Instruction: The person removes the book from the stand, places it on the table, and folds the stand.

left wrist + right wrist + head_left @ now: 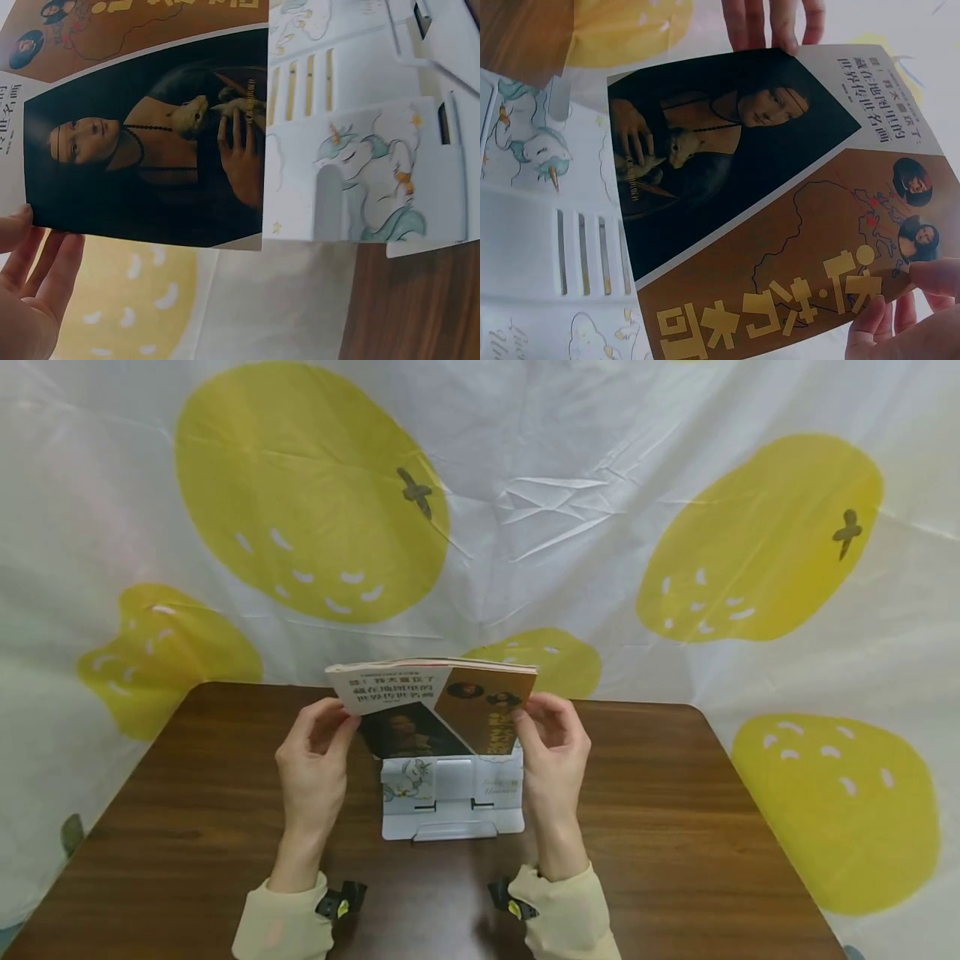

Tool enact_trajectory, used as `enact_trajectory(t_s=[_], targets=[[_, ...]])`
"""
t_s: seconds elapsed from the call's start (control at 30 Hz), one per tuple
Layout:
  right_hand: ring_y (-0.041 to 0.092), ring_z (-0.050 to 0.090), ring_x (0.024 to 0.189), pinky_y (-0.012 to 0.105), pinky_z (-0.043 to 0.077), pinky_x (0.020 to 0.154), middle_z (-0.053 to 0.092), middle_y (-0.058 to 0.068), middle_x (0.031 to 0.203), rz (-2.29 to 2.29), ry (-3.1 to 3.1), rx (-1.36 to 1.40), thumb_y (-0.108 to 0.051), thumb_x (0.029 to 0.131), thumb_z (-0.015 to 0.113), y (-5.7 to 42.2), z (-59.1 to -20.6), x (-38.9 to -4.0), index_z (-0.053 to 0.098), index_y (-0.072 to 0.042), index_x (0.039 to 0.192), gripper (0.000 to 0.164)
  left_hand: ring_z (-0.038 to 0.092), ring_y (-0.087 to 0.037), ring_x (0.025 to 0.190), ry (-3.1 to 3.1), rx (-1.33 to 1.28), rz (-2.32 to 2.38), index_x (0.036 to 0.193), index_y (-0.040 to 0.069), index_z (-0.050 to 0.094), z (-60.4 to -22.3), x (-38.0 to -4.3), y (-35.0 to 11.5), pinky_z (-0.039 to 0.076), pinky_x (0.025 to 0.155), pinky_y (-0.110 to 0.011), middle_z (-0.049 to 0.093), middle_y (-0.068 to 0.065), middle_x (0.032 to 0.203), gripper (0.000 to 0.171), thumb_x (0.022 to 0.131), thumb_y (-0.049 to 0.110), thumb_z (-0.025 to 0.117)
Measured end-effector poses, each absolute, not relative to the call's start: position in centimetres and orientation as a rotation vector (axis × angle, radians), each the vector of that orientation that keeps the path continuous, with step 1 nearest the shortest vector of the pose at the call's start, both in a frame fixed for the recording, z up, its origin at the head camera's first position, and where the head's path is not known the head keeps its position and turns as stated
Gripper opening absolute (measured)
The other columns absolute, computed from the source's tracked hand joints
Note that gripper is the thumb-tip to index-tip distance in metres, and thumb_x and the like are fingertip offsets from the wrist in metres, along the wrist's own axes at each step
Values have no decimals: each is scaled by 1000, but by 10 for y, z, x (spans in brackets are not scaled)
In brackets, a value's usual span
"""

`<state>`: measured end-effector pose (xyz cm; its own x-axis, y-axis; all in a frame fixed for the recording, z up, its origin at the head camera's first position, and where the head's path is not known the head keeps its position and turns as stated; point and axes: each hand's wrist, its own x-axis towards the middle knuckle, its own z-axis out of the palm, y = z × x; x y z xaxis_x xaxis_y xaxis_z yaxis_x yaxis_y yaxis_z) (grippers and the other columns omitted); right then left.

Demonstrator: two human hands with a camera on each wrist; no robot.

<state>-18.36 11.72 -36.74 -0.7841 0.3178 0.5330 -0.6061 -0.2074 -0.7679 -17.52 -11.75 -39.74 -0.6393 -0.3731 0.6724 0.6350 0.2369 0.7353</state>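
Both hands hold up a thin paperback book [408, 732] by its opposite side edges. Its cover carries a dark portrait painting and a brown panel with gold lettering. On the left edge, the left hand [313, 768] pinches with its thumb in front. The right hand [557, 764] grips the other edge the same way; its fingertips [870, 322] show in the right wrist view. Just below and behind the book stands a white book stand [401, 828] with unicorn drawings, its upper part hidden. Whether book and stand touch, I cannot tell.
A brown wooden table [202, 827] bears the stand near its middle. Behind it hangs a white cloth [540, 435] printed with yellow fruit shapes. Dark straps with small devices [341, 902] are worn at both wrists, beside pale yellow sleeves [285, 922].
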Motion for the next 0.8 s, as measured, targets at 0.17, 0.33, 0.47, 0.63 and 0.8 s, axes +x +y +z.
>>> enact_trajectory(t_s=[0.17,0.33,0.47,0.63,0.8], targets=[[18,61,89,24,51,73,60,7,91,2008,-1494,417,13,84,66,111,-367,-178,62,8,101,18,65,-11,89,-1656,-256,-1505,109,-10,64,-393,-169,-126,51,77,-18,69,-12,98,29,81,-18,67],[20,58,92,26,52,74,58,7,92,1989,-1497,484,14,84,64,102,-369,-172,60,11,102,18,66,-13,91,-1657,-225,-1500,111,-9,64,-387,-161,-135,52,79,-19,69,-10,100,28,84,-14,68],[22,57,93,28,51,76,57,8,93,1992,-1484,534,14,85,63,96,-369,-170,58,13,102,17,66,-13,91,-1666,-204,-1512,111,-11,63,-384,-155,-142,52,80,-20,69,-10,100,27,84,-14,67],[21,57,93,27,51,75,57,7,94,2035,-1427,574,16,84,62,81,-372,-165,56,16,100,18,66,-12,90,-1690,-152,-1495,112,-11,63,-378,-144,-155,52,79,-20,69,-4,99,27,85,-12,67],[20,58,93,26,52,76,58,8,95,2060,-1407,605,16,84,61,57,-379,-158,57,16,100,17,65,-9,88,-1720,-46,-1459,114,-12,62,-374,-135,-175,50,79,-16,67,1,97,29,85,-13,67]])
